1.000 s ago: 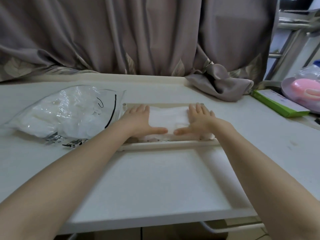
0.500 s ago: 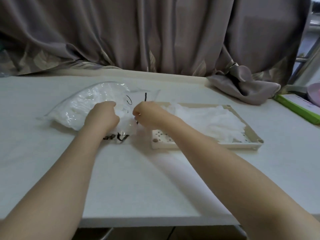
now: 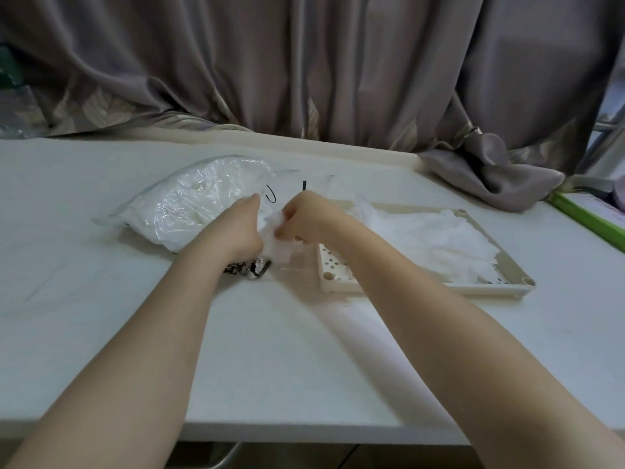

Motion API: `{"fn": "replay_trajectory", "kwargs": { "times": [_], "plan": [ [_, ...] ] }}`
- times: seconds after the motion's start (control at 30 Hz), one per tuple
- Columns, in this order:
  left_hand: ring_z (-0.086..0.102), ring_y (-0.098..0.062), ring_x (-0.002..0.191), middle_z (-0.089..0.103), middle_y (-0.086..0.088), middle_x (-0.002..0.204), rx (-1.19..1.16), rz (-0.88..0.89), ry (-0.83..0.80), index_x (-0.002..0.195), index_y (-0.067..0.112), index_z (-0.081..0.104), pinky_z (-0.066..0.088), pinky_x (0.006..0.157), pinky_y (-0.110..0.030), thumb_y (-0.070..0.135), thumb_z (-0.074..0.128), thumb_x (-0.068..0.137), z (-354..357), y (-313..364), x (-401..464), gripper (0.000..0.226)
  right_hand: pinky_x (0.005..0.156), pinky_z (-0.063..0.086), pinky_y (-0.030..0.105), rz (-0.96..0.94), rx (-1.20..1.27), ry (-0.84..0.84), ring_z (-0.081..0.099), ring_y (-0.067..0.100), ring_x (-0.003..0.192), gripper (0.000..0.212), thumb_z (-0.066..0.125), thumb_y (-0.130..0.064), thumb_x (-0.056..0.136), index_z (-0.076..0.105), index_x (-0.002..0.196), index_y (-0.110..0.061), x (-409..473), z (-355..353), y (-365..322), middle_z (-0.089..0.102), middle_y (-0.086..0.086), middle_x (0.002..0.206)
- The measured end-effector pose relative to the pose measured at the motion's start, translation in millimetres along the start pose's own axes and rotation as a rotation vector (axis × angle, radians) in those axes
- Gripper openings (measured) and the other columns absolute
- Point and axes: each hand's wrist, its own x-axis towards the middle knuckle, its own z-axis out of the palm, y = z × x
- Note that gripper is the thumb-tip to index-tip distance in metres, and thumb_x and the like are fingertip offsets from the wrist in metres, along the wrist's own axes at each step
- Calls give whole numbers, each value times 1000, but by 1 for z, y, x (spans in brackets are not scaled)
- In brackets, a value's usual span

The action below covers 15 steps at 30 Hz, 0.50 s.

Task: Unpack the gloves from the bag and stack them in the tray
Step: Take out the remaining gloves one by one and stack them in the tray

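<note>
Right hand (image 3: 306, 216), fingers curled, pinches a white glove (image 3: 280, 236) at the bag mouth, frame centre. Left hand (image 3: 241, 228) reaches into the clear bag (image 3: 189, 208) just left; whether it grips anything cannot be told. Right of centre, tray (image 3: 507, 286) holds stacked gloves (image 3: 429, 238). White table (image 3: 270, 350); grey curtain (image 3: 338, 62) across top.

I see two bare forearms with no sleeves, and both my left hand (image 3: 241, 228) and right hand (image 3: 309, 216) carry no gloves, rings or watch.
</note>
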Motion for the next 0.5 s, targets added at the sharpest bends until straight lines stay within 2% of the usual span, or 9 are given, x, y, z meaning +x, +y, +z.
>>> {"fn": "replay_trajectory", "kwargs": {
  "times": [0.1,0.17,0.27,0.33,0.37,0.43,0.5],
  "plan": [
    [35,-32,133,13,-11,154,39,15,-45,136,16,40,36,103,-40,3,42,85,6,-3,5,53,68,42,31,-67,429,134,51,20,74,18,61,-6,83,53,67,-11,-4,-6,14,54,10,78],
    [31,-33,134,8,-9,155,51,-18,-56,131,19,48,36,104,-41,4,42,86,8,-2,5,47,75,43,33,-124,659,169,55,21,79,16,58,0,83,53,71,-9,-9,-11,24,56,10,80],
    [23,-31,139,5,-10,156,33,-44,-26,124,18,55,32,106,-40,11,44,89,9,1,5,37,71,44,29,-170,947,231,55,19,71,12,53,2,82,52,74,-7,-19,-22,33,56,6,75],
    [23,-33,137,8,-10,156,31,-60,18,118,18,59,33,104,-40,14,48,89,9,1,4,31,68,44,27,-168,1229,281,54,18,71,5,51,-3,82,54,80,-6,-25,-30,38,57,5,76],
    [22,-33,137,9,-9,156,27,-72,30,118,19,59,31,105,-40,17,52,89,10,1,4,30,69,45,26,-142,1374,305,56,18,73,8,49,-4,84,57,85,-5,-29,-34,40,58,6,78],
    [12,-30,141,6,-7,157,17,-103,17,125,25,55,22,111,-41,24,61,85,11,1,2,40,71,47,26,-98,1516,318,59,19,78,17,45,-7,90,58,101,-4,-35,-40,45,62,6,82],
    [-5,-28,144,-7,-5,157,52,-97,18,130,33,48,4,115,-45,30,67,81,11,4,0,53,73,47,25,-87,1494,289,60,18,77,22,44,-9,92,56,109,-6,-41,-40,51,64,4,80]
  ]
}}
